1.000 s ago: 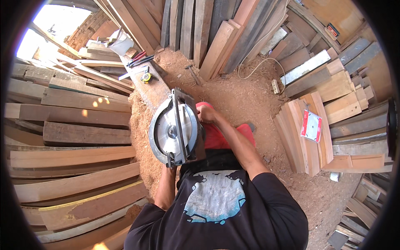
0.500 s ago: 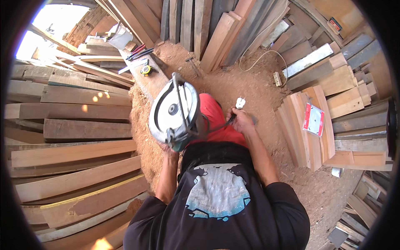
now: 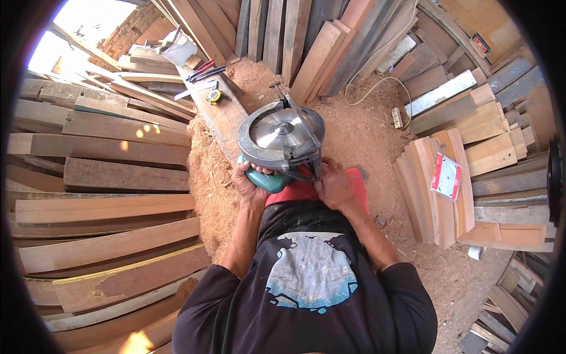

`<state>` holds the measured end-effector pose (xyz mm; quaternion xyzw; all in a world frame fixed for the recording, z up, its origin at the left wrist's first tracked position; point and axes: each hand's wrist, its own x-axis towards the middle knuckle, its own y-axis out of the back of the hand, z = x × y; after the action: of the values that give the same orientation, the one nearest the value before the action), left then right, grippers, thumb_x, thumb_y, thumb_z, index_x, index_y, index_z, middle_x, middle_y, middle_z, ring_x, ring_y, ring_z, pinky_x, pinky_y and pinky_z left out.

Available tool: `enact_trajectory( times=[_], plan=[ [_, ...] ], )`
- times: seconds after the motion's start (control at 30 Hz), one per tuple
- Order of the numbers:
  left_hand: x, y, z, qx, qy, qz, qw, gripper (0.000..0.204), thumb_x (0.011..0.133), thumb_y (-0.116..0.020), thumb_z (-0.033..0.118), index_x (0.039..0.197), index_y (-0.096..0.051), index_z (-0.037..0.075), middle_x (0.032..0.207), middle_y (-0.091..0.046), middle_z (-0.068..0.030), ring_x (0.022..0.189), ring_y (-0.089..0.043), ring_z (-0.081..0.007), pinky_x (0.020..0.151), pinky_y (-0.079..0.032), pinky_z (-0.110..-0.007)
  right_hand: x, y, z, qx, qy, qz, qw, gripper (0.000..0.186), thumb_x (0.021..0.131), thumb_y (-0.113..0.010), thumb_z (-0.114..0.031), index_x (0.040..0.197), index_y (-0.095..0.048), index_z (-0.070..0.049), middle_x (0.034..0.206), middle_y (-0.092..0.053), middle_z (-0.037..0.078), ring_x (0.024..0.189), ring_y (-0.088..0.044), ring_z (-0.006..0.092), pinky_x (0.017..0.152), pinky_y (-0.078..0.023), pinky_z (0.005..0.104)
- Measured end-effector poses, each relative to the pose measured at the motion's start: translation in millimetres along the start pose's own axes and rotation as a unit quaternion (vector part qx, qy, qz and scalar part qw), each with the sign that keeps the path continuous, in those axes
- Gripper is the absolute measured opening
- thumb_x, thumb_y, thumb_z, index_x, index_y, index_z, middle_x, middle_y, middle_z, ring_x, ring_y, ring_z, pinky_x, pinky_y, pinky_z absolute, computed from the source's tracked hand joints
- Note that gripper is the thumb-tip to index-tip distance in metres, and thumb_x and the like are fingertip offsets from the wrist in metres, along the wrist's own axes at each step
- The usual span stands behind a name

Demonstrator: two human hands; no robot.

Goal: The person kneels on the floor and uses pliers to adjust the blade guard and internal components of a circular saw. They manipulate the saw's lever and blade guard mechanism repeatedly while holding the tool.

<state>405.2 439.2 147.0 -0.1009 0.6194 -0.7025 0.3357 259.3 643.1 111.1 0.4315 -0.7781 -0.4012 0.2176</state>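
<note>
A circular saw [image 3: 268, 128] with a round steel blade and dark metal base is held blade-up above my lap. My left hand [image 3: 247, 180] grips its green handle [image 3: 268, 182] from the lower left. My right hand [image 3: 333, 192] is curled at the saw's lower right, beside its metal fittings; what its fingers hold is hidden. Just beyond the saw, a long board [image 3: 224, 118] lies in the sawdust, carrying a yellow tape measure [image 3: 214, 95] and red- and black-handled tools [image 3: 203, 74].
Timber stacks [image 3: 106, 174] surround me on the left, front and right. A red-and-white flat package [image 3: 446, 175] lies on leaning boards. A white container [image 3: 178, 54] stands at the back left. A pale cable [image 3: 373, 91] runs down to a power socket strip [image 3: 396, 118].
The saw has turned and shifted rightward, exposing its green handle in my left hand. My right hand, which held a cord with a white plug, has moved in against the saw; that plug is now hidden.
</note>
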Motion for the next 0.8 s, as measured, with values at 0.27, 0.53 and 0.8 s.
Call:
enact_trajectory(
  times=[0.27,0.53,0.8],
  plan=[
    [8.9,-10.9,-10.2,0.023,0.023,0.019,0.999,0.013,0.078,-0.066,0.013,0.083,-0.06,0.003,0.073,-0.058,-0.0046,0.067,-0.062,-0.0191,0.067,-0.059,-0.037,-29.9,10.2,-24.6,0.079,0.094,0.022,0.992,0.041,0.086,-0.064,-0.009,0.124,-0.061,0.005,0.12,-0.06,0.03,0.115,-0.055,0.0454,0.1,-0.044,0.0527],
    [20.8,-8.2,-6.6,-0.012,0.043,0.021,0.999,0.011,0.08,-0.064,0.013,0.082,-0.06,0.004,0.075,-0.062,-0.0063,0.069,-0.064,-0.0197,0.069,-0.059,-0.038,-35.7,41.3,-63.4,0.065,0.071,0.045,0.994,0.017,0.086,-0.068,-0.01,0.1,-0.065,0.0,0.091,-0.067,0.019,0.088,-0.062,0.0385,0.08,-0.05,0.0488],
    [27.6,6.5,-4.6,-0.05,0.031,-0.022,0.998,0.01,0.084,-0.064,0.01,0.09,-0.062,0.002,0.08,-0.062,-0.0077,0.074,-0.064,-0.0214,0.075,-0.057,-0.04,-5.9,56.0,-113.5,0.17,0.156,0.07,0.971,0.013,0.092,-0.067,-0.015,0.096,-0.064,-0.003,0.087,-0.07,0.015,0.084,-0.066,0.0353,0.077,-0.053,0.0456]
  ],
)
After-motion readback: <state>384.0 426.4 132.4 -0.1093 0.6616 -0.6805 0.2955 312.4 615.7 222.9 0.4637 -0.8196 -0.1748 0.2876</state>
